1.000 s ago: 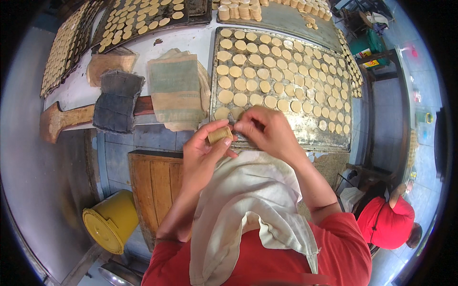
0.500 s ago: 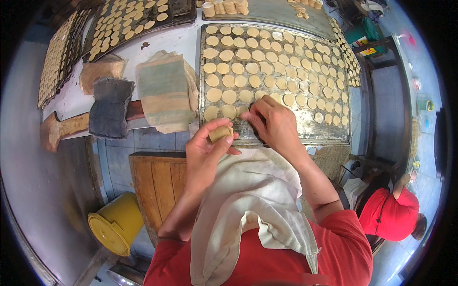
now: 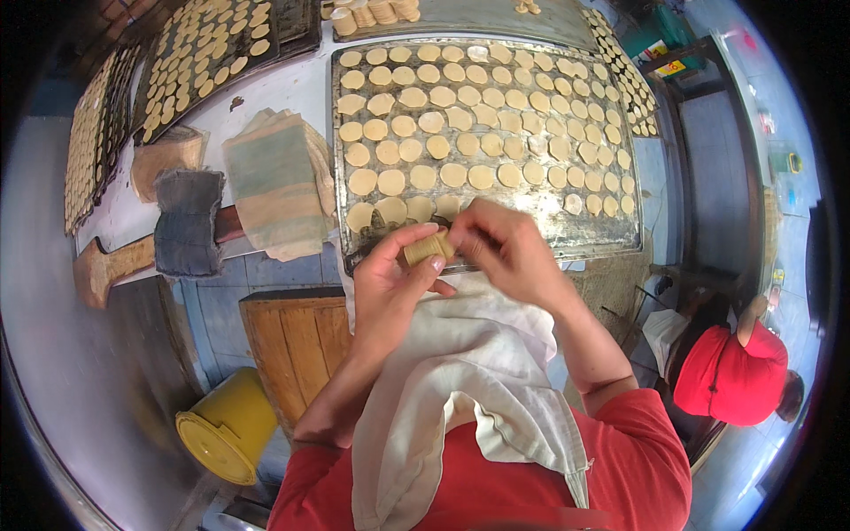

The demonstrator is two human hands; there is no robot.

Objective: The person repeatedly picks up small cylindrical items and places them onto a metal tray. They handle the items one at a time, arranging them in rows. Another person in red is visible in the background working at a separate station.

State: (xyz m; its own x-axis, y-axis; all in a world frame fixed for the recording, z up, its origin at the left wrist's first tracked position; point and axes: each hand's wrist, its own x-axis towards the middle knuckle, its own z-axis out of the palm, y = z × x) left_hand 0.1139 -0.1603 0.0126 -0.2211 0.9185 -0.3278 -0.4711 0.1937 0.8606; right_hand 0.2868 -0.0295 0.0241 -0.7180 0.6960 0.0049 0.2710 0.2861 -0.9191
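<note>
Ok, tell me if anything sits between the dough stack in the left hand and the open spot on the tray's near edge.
Nothing visible blocks it. The left hand holds the dough stack just off the tray, the right hand touching it. Only dough rounds lie beyond the near row.

white counter (image 3: 292, 88) — metal tray (image 3: 611, 234); folded cloths (image 3: 279, 181); dark trays (image 3: 292, 22)

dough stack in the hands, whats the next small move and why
Probably peel one disc off the stack of dough discs that the left hand holds and lay it in the near row of the metal tray. The right hand is pinching at the stack's end, and that near row shows bare metal beside the hands.
</note>
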